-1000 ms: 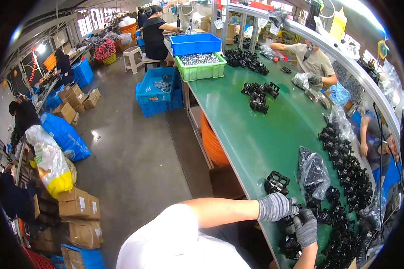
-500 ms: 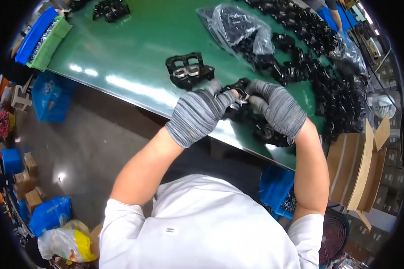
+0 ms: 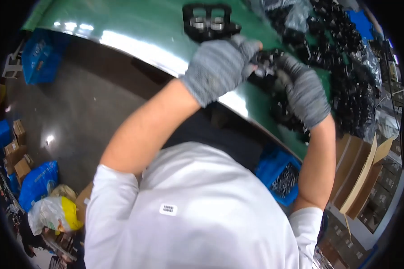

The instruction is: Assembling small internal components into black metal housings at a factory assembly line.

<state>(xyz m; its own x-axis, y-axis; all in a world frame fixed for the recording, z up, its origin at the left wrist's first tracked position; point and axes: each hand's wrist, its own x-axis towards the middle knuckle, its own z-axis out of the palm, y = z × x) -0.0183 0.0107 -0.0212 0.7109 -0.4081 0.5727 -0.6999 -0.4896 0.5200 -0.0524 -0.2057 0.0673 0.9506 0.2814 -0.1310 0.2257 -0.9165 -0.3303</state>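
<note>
White short-sleeved shirt [image 3: 211, 228] and grey knit gloves [image 3: 216, 69].
The shirt is plain and loosely creased, with a small white label [image 3: 168, 209], rounded at the corners and bearing two rows of dark marks; its left sleeve [image 3: 110, 193] and right sleeve [image 3: 307, 222] both end near the elbow, while the gloves show faint darker streaks, softened by blur, snug cuffs at the wrists and a bare fingertip on the left one.

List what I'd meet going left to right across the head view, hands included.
Blue crate, gloved left hand, black-and-silver part between the hands, gloved right hand, open cardboard box.
</note>
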